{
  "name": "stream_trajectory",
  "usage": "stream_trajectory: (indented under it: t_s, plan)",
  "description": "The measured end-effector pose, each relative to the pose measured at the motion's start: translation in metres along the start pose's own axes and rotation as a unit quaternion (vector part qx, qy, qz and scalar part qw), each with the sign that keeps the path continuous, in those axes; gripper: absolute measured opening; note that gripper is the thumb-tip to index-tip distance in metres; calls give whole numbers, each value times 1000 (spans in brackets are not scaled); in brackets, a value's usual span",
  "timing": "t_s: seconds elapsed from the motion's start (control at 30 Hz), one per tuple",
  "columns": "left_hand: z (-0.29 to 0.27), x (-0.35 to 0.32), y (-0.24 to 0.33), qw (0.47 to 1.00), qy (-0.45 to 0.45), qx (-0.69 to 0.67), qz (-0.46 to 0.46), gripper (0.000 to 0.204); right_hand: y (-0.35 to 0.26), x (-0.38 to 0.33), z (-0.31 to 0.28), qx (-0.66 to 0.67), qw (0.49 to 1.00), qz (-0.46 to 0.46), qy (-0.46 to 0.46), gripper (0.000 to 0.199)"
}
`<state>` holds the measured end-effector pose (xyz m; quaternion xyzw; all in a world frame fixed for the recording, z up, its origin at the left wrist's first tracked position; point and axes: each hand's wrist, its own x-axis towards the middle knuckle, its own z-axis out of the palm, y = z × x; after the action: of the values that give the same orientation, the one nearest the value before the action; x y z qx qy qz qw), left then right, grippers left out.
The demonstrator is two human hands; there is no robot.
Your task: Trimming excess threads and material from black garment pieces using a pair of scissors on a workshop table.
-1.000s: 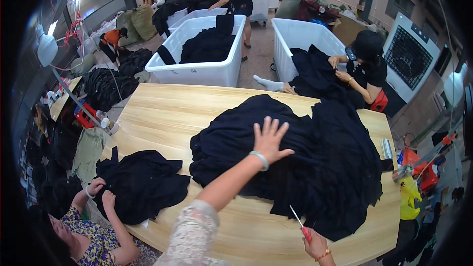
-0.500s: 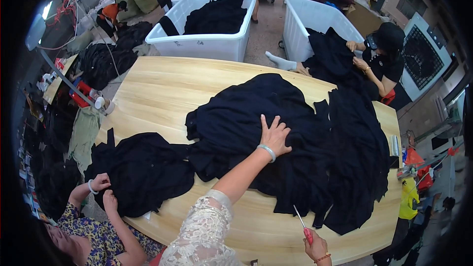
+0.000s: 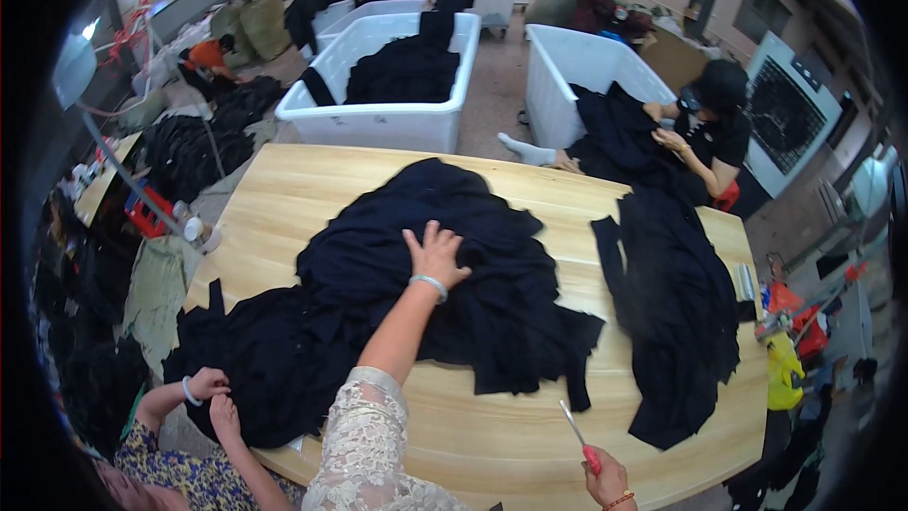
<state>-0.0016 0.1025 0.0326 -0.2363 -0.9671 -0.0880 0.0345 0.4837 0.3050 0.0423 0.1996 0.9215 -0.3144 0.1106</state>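
Note:
My left hand (image 3: 437,254), a pale bangle on its wrist, lies with spread fingers on a big dark garment (image 3: 407,199) in the middle of the table. In my right hand (image 3: 608,479), at the near edge, is a red-handled tool (image 3: 573,424) with a slender metal blade pointing away from me. The blade is apart from the cloth; its exact kind is not clear. A second dark garment (image 3: 676,322) lies to the right, separated from the middle one by bare wood. On the left, another dark garment (image 3: 255,360) meets the middle one, and a co-worker's hands (image 3: 216,396) are at its edge.
The pale wooden table (image 3: 530,454) fills the foreground. Beyond it stand a white bin (image 3: 397,128) holding dark cloth and another white bin (image 3: 549,85). A seated co-worker (image 3: 714,123) handles dark cloth at the far right. A small metallic object (image 3: 745,282) sits by the right edge.
My left hand has moved left with the middle garment under it, opening a gap to the right-hand garment. My right hand still holds the tool, its blade now away from the cloth.

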Motion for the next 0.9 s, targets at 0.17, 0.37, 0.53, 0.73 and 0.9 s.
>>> stream_trajectory:
  t_s: [0.17,0.37,0.53,0.73,0.9]
  plan:
    - [-14,20,-13,993,-10,94,-70,68,20,-44,-25,19,961,165,222,24]
    - [-28,6,-25,971,36,153,-182,72,101,-61,-84,104,891,356,261,50]
    - [1,-50,45,971,175,-82,139,60,195,-26,-146,193,850,245,425,33]
    - [68,-107,224,815,-269,-498,-123,61,282,48,-178,117,889,237,374,31]
    - [65,-108,322,742,-275,-572,-218,81,307,34,-198,321,828,297,352,37]
